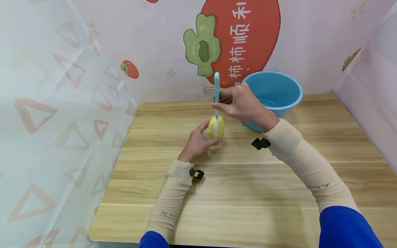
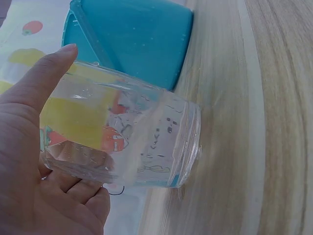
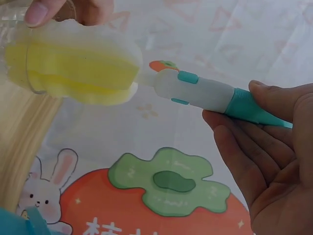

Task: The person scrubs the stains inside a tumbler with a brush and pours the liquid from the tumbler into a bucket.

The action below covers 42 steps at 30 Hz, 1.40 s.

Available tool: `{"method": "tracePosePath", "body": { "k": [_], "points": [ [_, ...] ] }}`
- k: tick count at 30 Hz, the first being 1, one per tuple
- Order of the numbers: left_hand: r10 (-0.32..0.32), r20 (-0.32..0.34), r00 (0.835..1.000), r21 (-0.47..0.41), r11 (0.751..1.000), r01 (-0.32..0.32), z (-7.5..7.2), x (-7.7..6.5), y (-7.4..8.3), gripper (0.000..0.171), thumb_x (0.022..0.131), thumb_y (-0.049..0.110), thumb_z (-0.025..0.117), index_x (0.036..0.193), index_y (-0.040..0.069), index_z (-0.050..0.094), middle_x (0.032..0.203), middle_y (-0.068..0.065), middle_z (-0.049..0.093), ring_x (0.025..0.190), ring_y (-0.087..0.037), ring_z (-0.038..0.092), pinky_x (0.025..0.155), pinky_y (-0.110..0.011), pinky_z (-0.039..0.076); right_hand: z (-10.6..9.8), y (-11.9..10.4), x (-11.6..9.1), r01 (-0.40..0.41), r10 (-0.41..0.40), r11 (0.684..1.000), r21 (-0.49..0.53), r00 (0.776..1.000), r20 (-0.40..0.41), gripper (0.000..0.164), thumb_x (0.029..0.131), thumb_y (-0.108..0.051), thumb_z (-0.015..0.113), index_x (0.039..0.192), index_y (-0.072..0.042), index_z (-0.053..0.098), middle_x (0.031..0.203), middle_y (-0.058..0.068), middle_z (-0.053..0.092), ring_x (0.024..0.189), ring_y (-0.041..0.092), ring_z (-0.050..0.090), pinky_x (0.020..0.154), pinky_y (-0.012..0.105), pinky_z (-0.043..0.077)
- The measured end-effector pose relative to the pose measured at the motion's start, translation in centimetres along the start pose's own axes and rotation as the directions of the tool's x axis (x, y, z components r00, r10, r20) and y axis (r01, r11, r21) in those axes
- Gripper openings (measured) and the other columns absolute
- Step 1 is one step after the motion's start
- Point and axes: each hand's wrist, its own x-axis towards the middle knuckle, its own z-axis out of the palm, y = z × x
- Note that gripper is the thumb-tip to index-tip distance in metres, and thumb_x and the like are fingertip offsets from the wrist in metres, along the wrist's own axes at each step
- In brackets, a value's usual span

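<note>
The right grip [image 1: 238,102] pinches above the curved left grip [image 1: 197,140], both arms [image 1: 310,168] stretched forward.

Hands [image 1: 199,140] [image 1: 243,103], two; brush [image 1: 217,91], one; glass [image 2: 156,142], one; bucket [image 1: 280,112], one; surface [image 1: 248,193], one. Black devices [image 1: 197,174] [image 1: 261,143], two; beige sleeves [image 1: 169,196] [image 1: 310,168], two; blue sleeves [image 1: 154,240] [image 1: 347,227], two. Large printed persimmon [image 1: 266,38], one; white characters [image 1: 239,33] printed on it, four.

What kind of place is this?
Maybe a little filming corner: patterned sheets close in the wooden table on three sides, and small black gadgets, perhaps wrist cameras, are being worn.
</note>
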Motion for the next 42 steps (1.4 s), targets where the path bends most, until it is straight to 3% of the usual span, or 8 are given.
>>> {"method": "tracePosePath", "body": {
  "k": [6,11,18,24,29,35,40,42],
  "points": [
    [0.005,0.013,1.0,0.016,1.0,-0.005,-0.1,0.1,0.0,0.098,0.082,0.062,0.085,0.161,0.025,0.042,0.164,-0.01,0.048,0.154,-0.032,0.042,0.122,-0.061,0.037,1.8,1.1,-0.6,0.017,-0.017,1.0,-0.001,0.999,0.034,0.014,0.093,-0.017,0.083,0.1,-0.005,0.08,0.091,0.007,0.083,0.079,0.016,0.079,0.071,0.036,0.064],
    [0.005,0.005,1.0,0.015,1.0,-0.005,-0.1,0.1,-0.1,0.101,0.081,0.062,0.086,0.162,0.021,0.042,0.164,-0.01,0.048,0.151,-0.032,0.045,0.12,-0.059,0.04,3.2,2.1,-1.2,-0.008,0.008,1.0,0.0,0.998,0.056,0.017,0.093,-0.018,0.083,0.101,-0.004,0.081,0.094,0.009,0.083,0.085,0.019,0.081,0.074,0.035,0.065],
    [0.003,0.012,1.0,-0.004,1.0,-0.003,0.0,0.0,-0.1,0.096,0.081,0.061,0.087,0.16,0.027,0.044,0.161,-0.008,0.051,0.15,-0.03,0.047,0.121,-0.06,0.039,1.6,0.5,0.0,0.037,-0.036,0.999,-0.032,0.998,0.049,0.015,0.093,-0.019,0.083,0.099,-0.005,0.08,0.087,0.005,0.082,0.071,0.013,0.075,0.063,0.031,0.059],
    [0.014,-0.002,1.0,-0.001,1.0,-0.014,0.0,0.1,0.0,0.092,0.081,0.058,0.088,0.157,0.03,0.047,0.145,-0.004,0.064,0.14,-0.025,0.055,0.12,-0.058,0.04,0.1,-1.0,1.1,0.053,-0.053,0.999,-0.004,0.998,0.029,0.02,0.092,-0.016,0.084,0.107,-0.003,0.081,0.093,0.008,0.083,0.081,0.019,0.08,0.072,0.036,0.064],
    [-0.002,0.004,1.0,0.003,1.0,0.002,-0.1,0.0,0.1,0.091,0.082,0.059,0.087,0.158,0.03,0.046,0.148,-0.004,0.062,0.137,-0.026,0.057,0.117,-0.058,0.043,1.5,0.0,0.7,0.088,-0.087,0.996,-0.014,0.995,0.048,0.014,0.093,-0.017,0.084,0.096,-0.004,0.079,0.083,0.006,0.081,0.074,0.016,0.079,0.068,0.035,0.062],
    [-0.036,0.009,0.999,0.012,0.999,0.036,0.0,-0.2,0.2,0.094,0.08,0.063,0.086,0.159,0.033,0.044,0.164,-0.003,0.047,0.152,-0.031,0.044,0.119,-0.061,0.04,3.8,1.7,-0.7,0.019,-0.02,1.0,0.003,0.996,0.085,0.014,0.094,-0.017,0.082,0.098,-0.004,0.079,0.088,0.007,0.082,0.076,0.016,0.079,0.068,0.032,0.063],
    [-0.02,0.005,1.0,0.007,1.0,0.02,0.0,0.0,0.1,0.096,0.081,0.062,0.086,0.16,0.029,0.044,0.155,-0.004,0.056,0.142,-0.029,0.053,0.117,-0.06,0.043,2.8,1.2,-0.2,0.049,-0.048,0.999,-0.02,0.998,0.039,0.016,0.093,-0.017,0.084,0.099,-0.003,0.079,0.088,0.008,0.082,0.074,0.017,0.078,0.064,0.031,0.06],
    [-0.002,0.001,1.0,-0.002,1.0,0.002,0.0,0.1,0.0,0.095,0.08,0.061,0.087,0.159,0.029,0.044,0.146,-0.002,0.062,0.136,-0.025,0.058,0.116,-0.058,0.044,1.9,0.6,0.3,0.063,-0.062,0.998,-0.023,0.998,0.016,0.017,0.092,-0.017,0.084,0.101,-0.003,0.08,0.089,0.008,0.082,0.076,0.018,0.079,0.069,0.032,0.06]
  ]
}}
